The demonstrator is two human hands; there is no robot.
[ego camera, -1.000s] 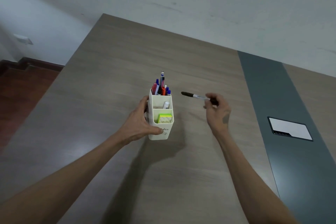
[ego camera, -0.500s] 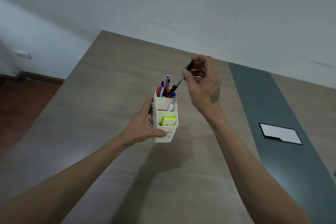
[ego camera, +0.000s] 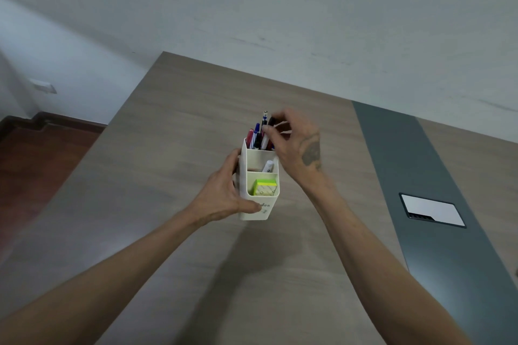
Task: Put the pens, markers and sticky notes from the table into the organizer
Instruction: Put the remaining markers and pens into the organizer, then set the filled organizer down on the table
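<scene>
Cream organizer (ego camera: 259, 206) upright on worktop (ego camera: 173, 126), clasped by left hand (ego camera: 224, 193). Right hand (ego camera: 294, 145) pinching black marker (ego camera: 271, 121) among pens (ego camera: 256, 136) in rear compartment. Sticky notes (ego camera: 265, 187) in front.

We see organizer (ego camera: 259, 206) between our hands, left hand (ego camera: 221, 196) on its left wall | pens (ego camera: 259, 134) in far compartment under right hand (ego camera: 294, 145) | sticky notes (ego camera: 265, 187) in nearest compartment | cable hatch (ego camera: 431, 209) well right of right hand.
</scene>
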